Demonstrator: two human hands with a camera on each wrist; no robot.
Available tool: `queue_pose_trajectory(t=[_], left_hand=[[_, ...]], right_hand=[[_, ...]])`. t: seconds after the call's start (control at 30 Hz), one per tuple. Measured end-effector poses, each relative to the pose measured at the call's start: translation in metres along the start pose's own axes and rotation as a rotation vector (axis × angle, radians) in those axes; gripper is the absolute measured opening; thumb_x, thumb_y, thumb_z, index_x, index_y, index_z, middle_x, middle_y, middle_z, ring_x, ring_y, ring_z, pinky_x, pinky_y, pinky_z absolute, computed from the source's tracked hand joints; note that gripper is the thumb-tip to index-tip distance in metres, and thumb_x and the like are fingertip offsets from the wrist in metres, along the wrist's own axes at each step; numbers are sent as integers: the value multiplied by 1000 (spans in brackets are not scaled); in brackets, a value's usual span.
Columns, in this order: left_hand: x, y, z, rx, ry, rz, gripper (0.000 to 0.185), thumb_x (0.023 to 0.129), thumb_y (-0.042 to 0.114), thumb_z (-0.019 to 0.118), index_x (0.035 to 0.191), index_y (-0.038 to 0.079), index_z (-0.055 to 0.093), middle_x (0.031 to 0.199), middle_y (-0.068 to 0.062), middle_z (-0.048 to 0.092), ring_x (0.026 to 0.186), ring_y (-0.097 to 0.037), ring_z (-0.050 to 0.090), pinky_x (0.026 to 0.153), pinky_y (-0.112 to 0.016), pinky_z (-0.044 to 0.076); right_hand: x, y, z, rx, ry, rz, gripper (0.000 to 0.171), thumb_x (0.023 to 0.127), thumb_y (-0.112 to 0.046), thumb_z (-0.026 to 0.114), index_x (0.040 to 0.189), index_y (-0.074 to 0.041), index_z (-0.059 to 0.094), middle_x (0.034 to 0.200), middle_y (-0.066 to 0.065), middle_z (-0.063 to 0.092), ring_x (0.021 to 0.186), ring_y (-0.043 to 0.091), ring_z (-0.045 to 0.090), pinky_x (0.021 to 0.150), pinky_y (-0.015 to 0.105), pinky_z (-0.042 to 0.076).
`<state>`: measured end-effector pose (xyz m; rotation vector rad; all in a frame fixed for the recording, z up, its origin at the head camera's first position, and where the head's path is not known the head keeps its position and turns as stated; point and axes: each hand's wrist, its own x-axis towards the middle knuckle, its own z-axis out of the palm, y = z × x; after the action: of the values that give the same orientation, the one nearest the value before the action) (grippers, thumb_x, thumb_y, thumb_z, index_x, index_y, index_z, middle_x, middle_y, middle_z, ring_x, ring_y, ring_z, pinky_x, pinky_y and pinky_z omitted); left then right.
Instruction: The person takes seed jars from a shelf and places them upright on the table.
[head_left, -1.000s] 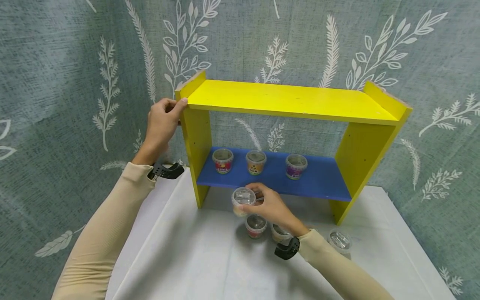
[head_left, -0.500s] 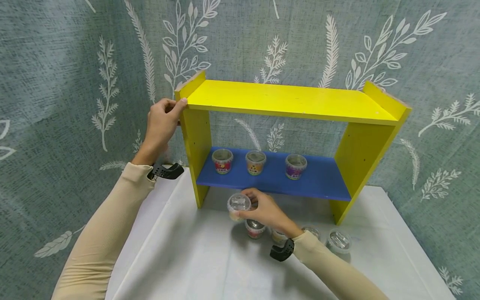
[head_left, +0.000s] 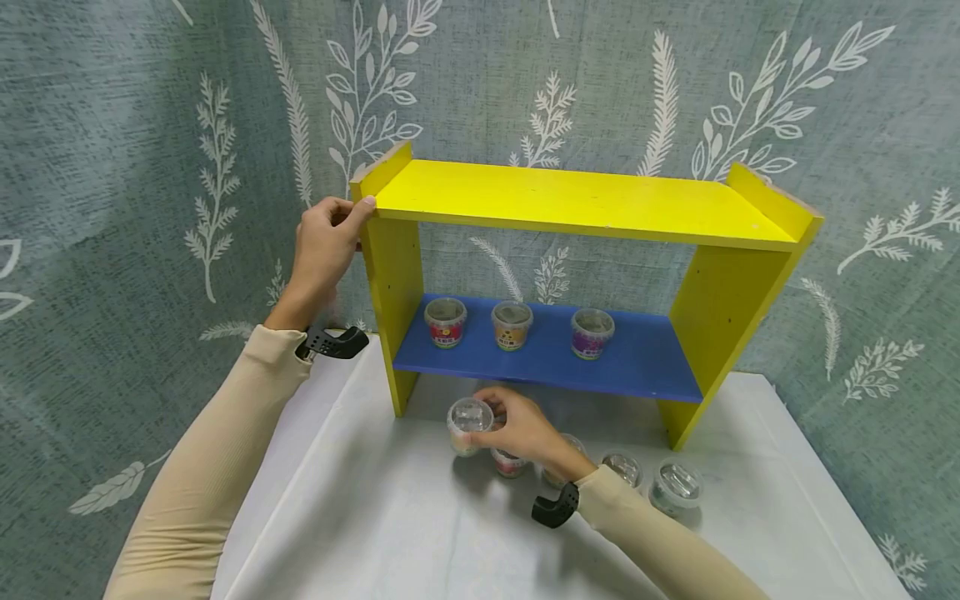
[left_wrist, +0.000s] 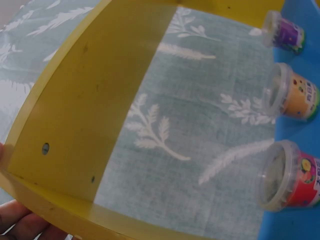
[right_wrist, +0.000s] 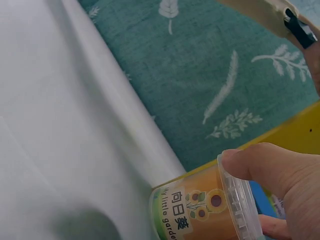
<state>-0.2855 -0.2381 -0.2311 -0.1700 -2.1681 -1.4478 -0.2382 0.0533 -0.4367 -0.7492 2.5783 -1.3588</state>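
A yellow shelf unit [head_left: 577, 200] with a blue lower board [head_left: 637, 367] stands on a white table [head_left: 390, 525]. My left hand [head_left: 324, 242] grips the shelf's top left corner [left_wrist: 45, 195]. My right hand [head_left: 517, 429] holds a small clear-lidded cup [head_left: 469, 423] low over the table in front of the shelf. In the right wrist view the cup [right_wrist: 200, 212] has an orange sunflower label, and my fingers [right_wrist: 270, 167] curl round its rim. Three cups stand on the blue board: red [head_left: 446, 322], orange [head_left: 512, 324] and purple [head_left: 592, 332].
Several more small cups stand on the table by my right wrist, among them one [head_left: 508, 462] under my hand, one [head_left: 622, 468] further right and one [head_left: 678, 485] at the far right. A leaf-patterned green cloth [head_left: 135, 167] hangs behind.
My right hand has carried the cup leftward and downward, closer to the table. The left hand has stayed on the shelf corner.
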Motion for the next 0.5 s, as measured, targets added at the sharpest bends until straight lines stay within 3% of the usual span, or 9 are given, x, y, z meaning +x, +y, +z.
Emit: queue_pose_trajectory(t=[0.23, 0.5], left_hand=[[0, 0, 0, -18, -3, 0, 54, 100, 56, 60, 119, 5, 64, 106, -4, 62, 91, -16, 59, 80, -28, 51], [0, 0, 0, -12, 0, 5, 54, 100, 56, 60, 119, 5, 64, 105, -4, 61, 91, -17, 58, 79, -28, 51]], right_hand=[[0, 6, 6, 20, -20, -34, 62, 83, -31, 88, 135, -9, 62, 115, 3, 66, 102, 18, 64, 82, 33, 56], [2, 11, 11, -39, -22, -95, 65, 81, -31, 90, 135, -7, 62, 118, 3, 66, 104, 19, 65, 90, 42, 55]])
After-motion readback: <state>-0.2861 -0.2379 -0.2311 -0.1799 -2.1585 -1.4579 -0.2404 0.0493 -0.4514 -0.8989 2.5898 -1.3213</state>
